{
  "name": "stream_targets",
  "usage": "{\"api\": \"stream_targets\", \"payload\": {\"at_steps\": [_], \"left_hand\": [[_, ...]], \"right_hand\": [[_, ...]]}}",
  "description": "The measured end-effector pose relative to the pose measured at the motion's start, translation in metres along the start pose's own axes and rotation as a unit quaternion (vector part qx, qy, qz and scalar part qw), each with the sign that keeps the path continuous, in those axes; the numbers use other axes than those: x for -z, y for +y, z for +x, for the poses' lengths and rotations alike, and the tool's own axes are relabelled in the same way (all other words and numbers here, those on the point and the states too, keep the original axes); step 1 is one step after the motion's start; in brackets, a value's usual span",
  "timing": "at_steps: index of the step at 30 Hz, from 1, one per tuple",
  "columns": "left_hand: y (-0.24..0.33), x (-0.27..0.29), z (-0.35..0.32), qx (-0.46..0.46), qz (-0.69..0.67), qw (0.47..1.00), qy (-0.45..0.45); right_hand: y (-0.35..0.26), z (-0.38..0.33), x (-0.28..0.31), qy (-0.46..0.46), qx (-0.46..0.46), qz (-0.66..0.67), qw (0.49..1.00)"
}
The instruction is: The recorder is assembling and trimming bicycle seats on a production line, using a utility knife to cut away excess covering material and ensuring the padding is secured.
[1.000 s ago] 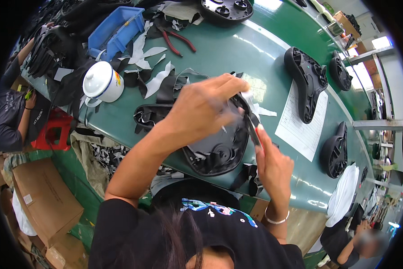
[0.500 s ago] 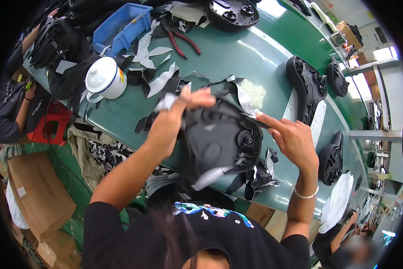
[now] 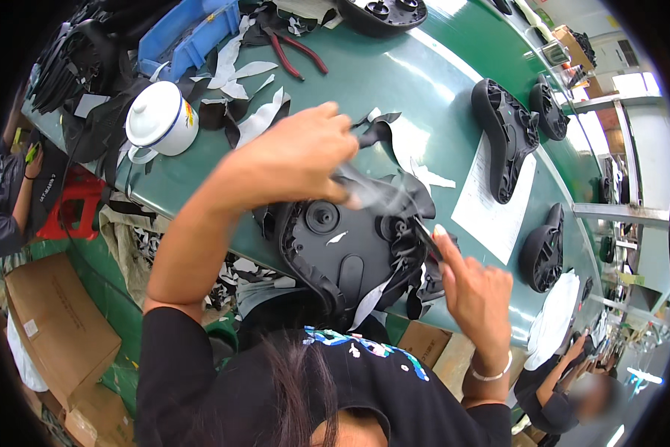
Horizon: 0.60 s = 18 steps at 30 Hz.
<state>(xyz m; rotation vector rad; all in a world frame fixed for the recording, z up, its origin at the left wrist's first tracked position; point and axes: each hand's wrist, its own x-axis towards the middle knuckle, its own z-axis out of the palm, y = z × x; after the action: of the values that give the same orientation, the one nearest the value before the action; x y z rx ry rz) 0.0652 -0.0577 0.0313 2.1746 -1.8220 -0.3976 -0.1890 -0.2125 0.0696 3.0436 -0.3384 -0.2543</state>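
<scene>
A black moulded plastic shell [image 3: 354,257] lies at the table's near edge, its hollow, ribbed side up with two round bosses. Over its far side, my left hand [image 3: 305,153] is closed on a dark grey strip of material [image 3: 383,192], blurred by motion and running to the shell's right rim. My right hand [image 3: 478,294] grips a thin dark tool like a knife [image 3: 429,241], its tip against the shell's far right rim by the strip. A pale flap [image 3: 370,302] hangs at the shell's near right side.
On the green table [image 3: 357,71] are an enamel mug [image 3: 156,119], red-handled pliers [image 3: 299,54], a blue bin [image 3: 190,37] and scraps [image 3: 264,119]. At right, more black shells [image 3: 503,141] rest on and near a paper sheet [image 3: 491,212]. Other people work at both sides.
The shell has turned, so both bosses now show. My left hand has moved right across its far side with the strip. My right hand has dropped nearer me, and the tool now shows clearly.
</scene>
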Motion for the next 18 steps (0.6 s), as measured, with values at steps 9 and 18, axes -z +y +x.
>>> {"api": "stream_targets", "payload": {"at_steps": [9,18], "left_hand": [[0.024,-0.030,0.035,0.056,-0.735,0.650,0.186],[0.061,0.020,0.031,0.016,-0.654,0.447,0.610]], "right_hand": [[0.010,-0.005,-0.016,0.006,0.057,0.026,0.998],[-0.058,-0.078,-0.048,-0.001,-0.330,0.589,0.738]]}}
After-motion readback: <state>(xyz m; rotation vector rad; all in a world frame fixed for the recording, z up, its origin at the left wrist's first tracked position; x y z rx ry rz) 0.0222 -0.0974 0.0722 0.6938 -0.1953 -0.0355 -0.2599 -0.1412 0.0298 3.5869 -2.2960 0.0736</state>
